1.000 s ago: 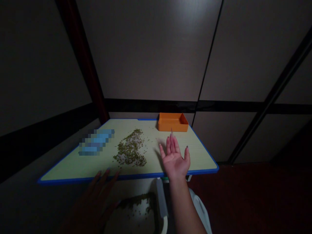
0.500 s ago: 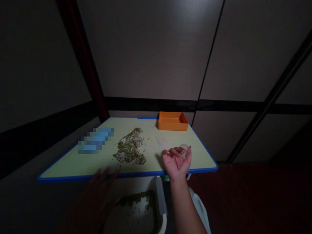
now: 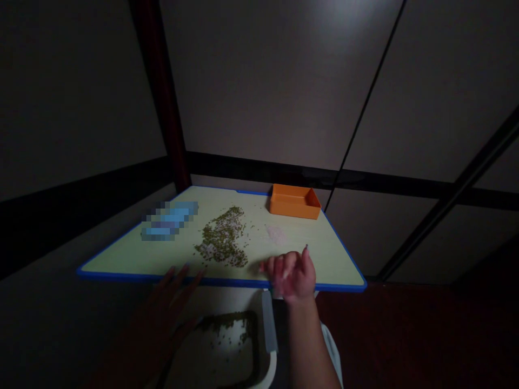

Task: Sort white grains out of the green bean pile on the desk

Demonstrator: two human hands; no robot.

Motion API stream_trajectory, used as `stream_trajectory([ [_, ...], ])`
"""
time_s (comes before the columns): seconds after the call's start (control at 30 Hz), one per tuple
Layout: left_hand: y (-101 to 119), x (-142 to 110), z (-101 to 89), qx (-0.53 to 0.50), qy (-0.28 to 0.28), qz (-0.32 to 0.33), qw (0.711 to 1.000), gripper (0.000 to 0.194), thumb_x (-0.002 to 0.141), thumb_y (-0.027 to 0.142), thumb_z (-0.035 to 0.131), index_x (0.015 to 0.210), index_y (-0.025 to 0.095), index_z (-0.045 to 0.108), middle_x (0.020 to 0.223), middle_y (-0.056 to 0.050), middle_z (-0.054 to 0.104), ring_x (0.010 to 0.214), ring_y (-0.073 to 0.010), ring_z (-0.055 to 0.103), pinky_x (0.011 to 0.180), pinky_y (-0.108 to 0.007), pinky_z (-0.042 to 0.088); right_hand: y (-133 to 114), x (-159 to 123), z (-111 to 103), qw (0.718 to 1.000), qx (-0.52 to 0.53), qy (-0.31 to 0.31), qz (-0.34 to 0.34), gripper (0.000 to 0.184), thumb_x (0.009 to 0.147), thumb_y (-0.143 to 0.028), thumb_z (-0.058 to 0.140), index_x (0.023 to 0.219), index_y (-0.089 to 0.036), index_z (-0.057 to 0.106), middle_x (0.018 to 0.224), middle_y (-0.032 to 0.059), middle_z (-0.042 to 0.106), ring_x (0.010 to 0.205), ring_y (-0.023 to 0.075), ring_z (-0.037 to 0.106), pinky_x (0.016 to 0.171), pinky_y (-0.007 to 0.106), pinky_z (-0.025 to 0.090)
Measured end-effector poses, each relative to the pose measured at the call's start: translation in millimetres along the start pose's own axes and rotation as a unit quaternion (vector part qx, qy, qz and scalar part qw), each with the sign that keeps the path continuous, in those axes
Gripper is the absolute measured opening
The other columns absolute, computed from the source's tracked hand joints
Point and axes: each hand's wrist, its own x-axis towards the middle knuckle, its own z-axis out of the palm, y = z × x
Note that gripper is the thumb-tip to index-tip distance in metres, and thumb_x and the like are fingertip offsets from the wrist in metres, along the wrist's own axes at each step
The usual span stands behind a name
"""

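My left hand (image 3: 170, 302) lies in shadow at the near edge of the table, its fingers stretched out and apart with nothing visible in them. Its fingertips reach the blue rim below a spread heap of small green beans mixed with pale grains (image 3: 223, 237). Over the near right part of the table is my right hand (image 3: 291, 274), smeared by motion. Its fingers are curled towards the palm and the thumb points up; what they enclose, if anything, is not clear. Just beyond it lies a small patch of pale grains (image 3: 276, 234).
An orange open box (image 3: 295, 210) stands at the table's far right corner. A pixelated blue item (image 3: 170, 220) lies on the left. Below the near edge is a tray (image 3: 255, 346) with scattered green beans, beside a white bent tube (image 3: 272, 367). Panelled walls rise behind.
My right hand has rolled from palm-up, turning its thumb upward and drawing slightly nearer the table's front edge. The view has tilted a little. My left hand stays at the edge.
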Motion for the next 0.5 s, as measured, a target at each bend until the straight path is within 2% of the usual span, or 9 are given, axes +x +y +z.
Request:
stream_trajectory([
  [0.07, -0.2, -0.2, 2.3, -0.006, 0.006, 0.001, 1.0, 0.071, 0.091, 0.046, 0.045, 0.154, 0.033, 0.017, 0.157, -0.008, 0.038, 0.141, -0.0309, 0.041, 0.1, -0.043, 0.049, 2.2, -1.8, 7.3, 0.991, -0.098, -0.069, 0.057, 0.066, 0.078, -0.079, 0.052, 0.045, -0.022, 0.06, 0.043, 0.0029, 0.056, 0.05, 0.0168, 0.053, 0.063, 0.035, 0.047],
  [0.13, -1.0, -1.2, 6.7, -0.014, 0.001, -0.005, 1.0, 0.07, 0.091, 0.046, 0.046, 0.154, 0.033, 0.019, 0.156, -0.008, 0.039, 0.14, -0.0316, 0.041, 0.099, -0.044, 0.049, 5.4, -5.1, 14.9, 0.966, -0.171, -0.152, 0.124, 0.056, 0.078, -0.07, 0.062, 0.055, -0.019, 0.07, 0.053, 0.0042, 0.065, 0.054, 0.0162, 0.058, 0.06, 0.03, 0.046],
  [0.2, -1.9, -2.6, 11.0, -0.023, -0.013, -0.016, 1.0, 0.068, 0.091, 0.045, 0.045, 0.153, 0.033, 0.02, 0.156, -0.008, 0.04, 0.141, -0.0318, 0.041, 0.099, -0.044, 0.049, 8.9, -8.2, 21.2, 0.94, -0.195, -0.221, 0.171, 0.048, 0.078, -0.063, 0.067, 0.063, -0.018, 0.074, 0.06, 0.0035, 0.069, 0.058, 0.0151, 0.061, 0.059, 0.027, 0.047],
  [0.27, -2.4, -3.9, 13.4, -0.031, -0.038, -0.031, 0.998, 0.067, 0.091, 0.045, 0.045, 0.153, 0.033, 0.021, 0.157, -0.007, 0.038, 0.143, -0.0316, 0.038, 0.102, -0.045, 0.047, 11.5, -9.2, 24.7, 0.932, -0.192, -0.246, 0.183, 0.041, 0.077, -0.058, 0.07, 0.067, -0.019, 0.075, 0.065, 0.0029, 0.071, 0.06, 0.0145, 0.063, 0.06, 0.026, 0.048],
  [0.33, -2.5, -4.7, 13.1, -0.042, -0.062, -0.038, 0.996, 0.069, 0.09, 0.05, 0.047, 0.153, 0.033, 0.023, 0.159, -0.007, 0.035, 0.145, -0.0317, 0.034, 0.105, -0.046, 0.045, 12.1, -7.6, 23.7, 0.943, -0.197, -0.214, 0.161, 0.035, 0.076, -0.053, 0.073, 0.067, -0.018, 0.074, 0.066, 0.0023, 0.072, 0.061, 0.0138, 0.062, 0.06, 0.025, 0.048],
  [0.4, -2.0, -4.6, 10.9, -0.054, -0.07, -0.036, 0.995, 0.072, 0.088, 0.055, 0.049, 0.152, 0.033, 0.025, 0.159, -0.007, 0.034, 0.145, -0.0319, 0.033, 0.106, -0.046, 0.044, 10.5, -4.1, 18.1, 0.957, -0.225, -0.139, 0.115, 0.028, 0.075, -0.045, 0.075, 0.067, -0.018, 0.071, 0.066, 0.001, 0.07, 0.06, 0.0128, 0.06, 0.061, 0.024, 0.047],
  [0.5, 0.0, -3.6, 6.7, -0.052, -0.054, -0.037, 0.996, 0.069, 0.089, 0.051, 0.05, 0.152, 0.034, 0.025, 0.159, -0.006, 0.035, 0.145, -0.0305, 0.035, 0.105, -0.045, 0.045, 5.7, 1.8, 4.1, 0.952, -0.294, -0.041, 0.071, 0.018, 0.072, -0.034, 0.077, 0.074, -0.019, 0.068, 0.069, -0.0005, 0.068, 0.062, 0.0125, 0.058, 0.06, 0.023, 0.044],
])
